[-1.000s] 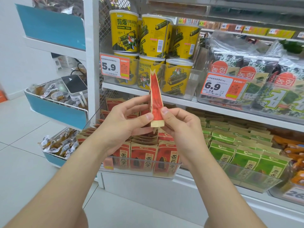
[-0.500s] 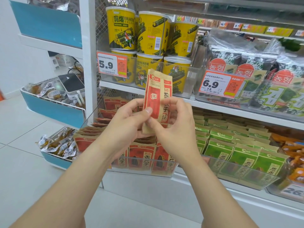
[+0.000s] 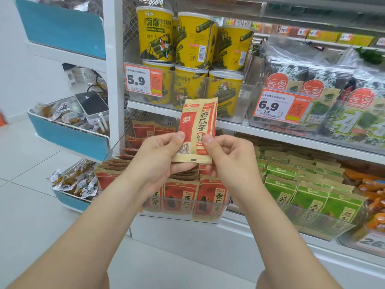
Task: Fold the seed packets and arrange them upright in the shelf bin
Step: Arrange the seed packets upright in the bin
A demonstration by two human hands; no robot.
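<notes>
Shop shelf [image 3: 277,133] behind; left hand [image 3: 158,161], right hand [image 3: 231,163] pinch seed packet [image 3: 200,126]; shelf bin [image 3: 177,216] partly hidden.

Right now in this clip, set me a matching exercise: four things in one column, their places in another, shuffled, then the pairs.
Things
1. green packets
2. 5.9 price tag
3. red seed packet
4. yellow canisters

Places
a. pinched by left hand and right hand
b. standing in rows, right of both hands
c. stacked on the upper shelf
d. hanging in front of the lower canisters

Pairs: 1-b, 2-d, 3-a, 4-c
</notes>
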